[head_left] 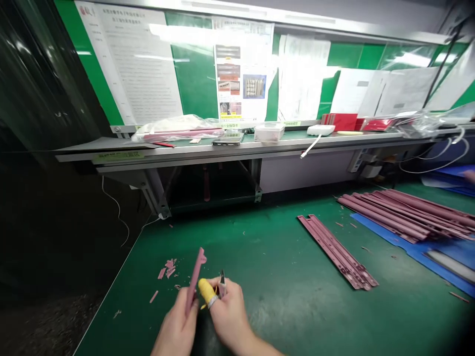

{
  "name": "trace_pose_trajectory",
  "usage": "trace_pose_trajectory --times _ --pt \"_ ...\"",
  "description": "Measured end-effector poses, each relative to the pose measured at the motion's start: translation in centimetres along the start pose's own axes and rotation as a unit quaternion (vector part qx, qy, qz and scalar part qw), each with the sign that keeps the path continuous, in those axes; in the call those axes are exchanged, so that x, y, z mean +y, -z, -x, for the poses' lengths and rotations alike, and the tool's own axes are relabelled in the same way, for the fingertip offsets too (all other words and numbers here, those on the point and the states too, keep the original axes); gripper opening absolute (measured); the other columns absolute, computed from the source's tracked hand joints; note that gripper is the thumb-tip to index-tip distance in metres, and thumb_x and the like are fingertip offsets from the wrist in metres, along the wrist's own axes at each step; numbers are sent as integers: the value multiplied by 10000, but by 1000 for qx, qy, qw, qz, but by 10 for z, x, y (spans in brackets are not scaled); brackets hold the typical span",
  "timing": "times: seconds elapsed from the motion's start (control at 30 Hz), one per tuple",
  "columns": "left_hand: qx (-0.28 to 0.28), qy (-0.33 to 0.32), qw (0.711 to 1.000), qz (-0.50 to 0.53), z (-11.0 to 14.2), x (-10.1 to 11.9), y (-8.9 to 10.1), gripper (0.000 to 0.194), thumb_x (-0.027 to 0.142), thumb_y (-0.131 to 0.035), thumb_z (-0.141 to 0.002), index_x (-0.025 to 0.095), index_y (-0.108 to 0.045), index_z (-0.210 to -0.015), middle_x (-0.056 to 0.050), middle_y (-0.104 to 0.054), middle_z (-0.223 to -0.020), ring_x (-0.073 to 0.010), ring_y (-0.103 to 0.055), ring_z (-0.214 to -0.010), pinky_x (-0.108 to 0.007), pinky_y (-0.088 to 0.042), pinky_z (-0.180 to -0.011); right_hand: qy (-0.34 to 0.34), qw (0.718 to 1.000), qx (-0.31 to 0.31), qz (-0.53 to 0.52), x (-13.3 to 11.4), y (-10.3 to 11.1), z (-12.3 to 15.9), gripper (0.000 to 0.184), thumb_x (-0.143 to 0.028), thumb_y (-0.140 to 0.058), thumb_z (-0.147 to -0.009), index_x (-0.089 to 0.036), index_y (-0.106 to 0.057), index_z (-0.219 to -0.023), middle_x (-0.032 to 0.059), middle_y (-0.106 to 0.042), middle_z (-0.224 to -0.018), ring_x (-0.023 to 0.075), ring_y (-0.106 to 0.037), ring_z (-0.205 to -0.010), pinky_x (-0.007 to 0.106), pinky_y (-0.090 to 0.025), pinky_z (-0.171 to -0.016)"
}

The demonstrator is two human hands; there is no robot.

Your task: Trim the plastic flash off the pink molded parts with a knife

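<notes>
My left hand is closed around a mauve plastic strip, which stands up out of the fist and has a small notched tab near its top end. Close beside it, my right hand grips a small knife with its dark blade tip pointing up. A yellow cover wraps the right thumb, bound with a greyish band. The knife's handle is mostly hidden by the fingers. Mauve shavings lie on the green table to the left of the hands.
Several long mauve strips lie right of centre. A larger pile of them rests on a blue sheet at the far right. Behind, a shelf carries a bagged strip, a clear box and a white device with a cable.
</notes>
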State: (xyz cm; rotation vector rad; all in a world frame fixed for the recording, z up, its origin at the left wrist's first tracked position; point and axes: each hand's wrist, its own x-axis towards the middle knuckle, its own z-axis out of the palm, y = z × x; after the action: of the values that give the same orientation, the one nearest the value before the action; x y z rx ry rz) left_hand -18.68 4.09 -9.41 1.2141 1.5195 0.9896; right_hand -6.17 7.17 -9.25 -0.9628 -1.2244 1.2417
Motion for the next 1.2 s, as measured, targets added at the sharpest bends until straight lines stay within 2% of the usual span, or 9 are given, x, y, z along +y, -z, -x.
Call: trace_pose_trajectory --times 0.07,0.17,0.23,0.3,0.4,0.53,0.7,0.97,1.2 --pt "58 -14 995 -74 -7 -2 7 339 555 -519 -822 240 -513 -947 18 -528 -664 -187 -553 -596 -269 -426 -568 31 997 15 74 5 4 2 229 -356 -628 -823 -152 -704 -752 28 -635 -702 149 -552 -663 245 -426 -632" --pt "80 52 995 9 -12 2 20 483 642 -496 -793 230 -509 -1044 59 -485 -538 -166 -497 -436 -268 -421 -459 32 980 -47 193 13 25 3 277 -323 -691 -764 -199 -678 -1012 34 -654 -884 172 -586 -772 258 -438 -695" --pt "60 96 987 110 -12 10 27 489 630 -568 -758 195 -541 -979 60 -466 -505 -151 -498 -433 -251 -436 -421 5 967 -92 239 14 46 2 377 -307 -689 -763 -208 -608 -1118 41 -645 -968 179 -588 -823 262 -444 -716" --pt "14 126 975 183 -7 21 31 463 561 -666 -721 170 -570 -950 50 -471 -508 -148 -527 -474 -235 -459 -407 -4 961 -130 244 5 64 1 221 -269 -582 -849 -201 -603 -1058 29 -643 -925 162 -580 -803 247 -444 -696" --pt "-48 131 961 239 4 41 30 542 439 -742 -705 202 -542 -1149 15 -586 -669 -131 -550 -502 -212 -468 -358 54 958 -154 236 -24 81 -2 195 -231 -455 -930 -209 -644 -973 19 -639 -887 145 -577 -811 239 -439 -718" --pt "-68 131 951 273 20 61 17 537 402 -726 -745 230 -520 -1210 -1 -640 -783 -56 -481 -385 -156 -409 -295 150 944 -123 267 -62 85 -5 249 -256 -473 -934 -229 -657 -1099 40 -640 -901 151 -588 -814 256 -447 -725" --pt "-119 137 951 249 27 66 10 364 465 -694 -764 185 -601 -976 4 -635 -657 -24 -426 -301 -127 -352 -296 220 921 -67 315 -69 81 -6 247 -249 -573 -873 -208 -656 -1102 45 -663 -840 142 -587 -706 253 -458 -651" --pt "-143 105 968 179 30 61 7 336 492 -626 -813 156 -607 -800 -10 -617 -588 -30 -439 -312 -117 -318 -299 232 906 -85 343 -67 83 -1 238 -235 -591 -864 -206 -703 -1072 63 -680 -856 145 -608 -708 246 -465 -631" --pt "-79 40 984 153 39 61 2 493 475 -690 -755 187 -615 -1148 -16 -612 -720 -72 -487 -389 -144 -378 -276 152 935 -172 270 -83 94 -6 218 -336 -662 -836 -218 -737 -1003 20 -650 -736 124 -532 -637 235 -424 -590"
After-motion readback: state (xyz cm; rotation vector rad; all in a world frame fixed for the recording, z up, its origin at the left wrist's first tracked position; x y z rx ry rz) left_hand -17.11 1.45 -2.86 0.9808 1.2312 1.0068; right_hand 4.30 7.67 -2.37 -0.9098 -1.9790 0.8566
